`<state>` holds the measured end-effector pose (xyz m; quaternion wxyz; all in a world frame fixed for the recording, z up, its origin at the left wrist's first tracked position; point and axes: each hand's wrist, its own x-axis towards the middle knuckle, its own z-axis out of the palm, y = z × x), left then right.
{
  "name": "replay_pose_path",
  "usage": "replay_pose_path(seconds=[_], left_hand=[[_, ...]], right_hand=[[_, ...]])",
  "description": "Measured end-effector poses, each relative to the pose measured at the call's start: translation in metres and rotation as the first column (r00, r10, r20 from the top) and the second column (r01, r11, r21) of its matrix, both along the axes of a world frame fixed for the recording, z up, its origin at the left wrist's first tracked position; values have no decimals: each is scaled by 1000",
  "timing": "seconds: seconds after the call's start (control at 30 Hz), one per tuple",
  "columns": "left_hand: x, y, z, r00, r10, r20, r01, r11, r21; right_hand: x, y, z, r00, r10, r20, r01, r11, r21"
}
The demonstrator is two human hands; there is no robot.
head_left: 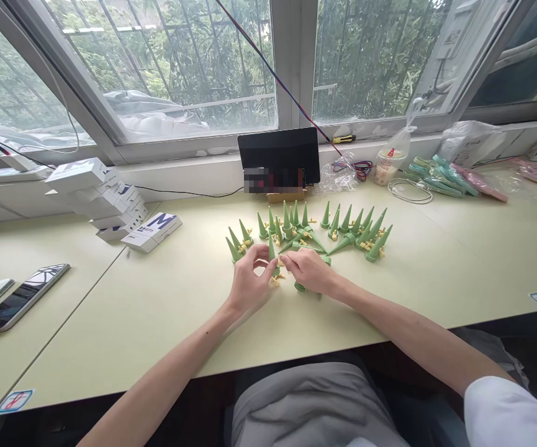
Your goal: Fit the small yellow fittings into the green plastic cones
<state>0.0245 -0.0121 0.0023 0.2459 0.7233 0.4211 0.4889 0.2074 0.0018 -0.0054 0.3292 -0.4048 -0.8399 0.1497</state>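
My left hand [252,279] is closed around a green watering spike [271,248], a cone standing point up with small yellow valve parts near its base. Close against its right side, my right hand [309,269] is pinched; what its fingertips hold is hidden. Below the left hand, a yellow valve piece [275,281] shows by the base. A green ring-shaped cap [300,287] lies under my right hand. Behind both hands stand several more green spikes [336,222] with yellow valves, and a few lie on their sides [342,244].
White boxes [110,198] are stacked at the left, near a phone [19,298]. A dark screen [279,160] leans by the window. To its right are a bagged cup [389,162], a coiled cable [410,190] and plastic-wrapped packets [449,177]. The table's front edge [296,359] runs before me.
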Motion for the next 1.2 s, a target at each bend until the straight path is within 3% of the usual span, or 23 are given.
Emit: replay_pose_path(seconds=[0.2, 0.67, 1.2], left_hand=[[0, 1, -1, 1000, -9, 0, 9, 1000, 11], [1, -1, 7, 999, 46, -8, -46, 999, 22], [0, -1, 5, 998, 58, -21, -58, 998, 29]], right_hand=[[1, 0, 0, 1000, 10, -2, -10, 1000, 2], [2, -6, 7, 974, 54, -219, -78, 992, -101], [2, -5, 4, 970, 78, -230, -105, 989, -106]])
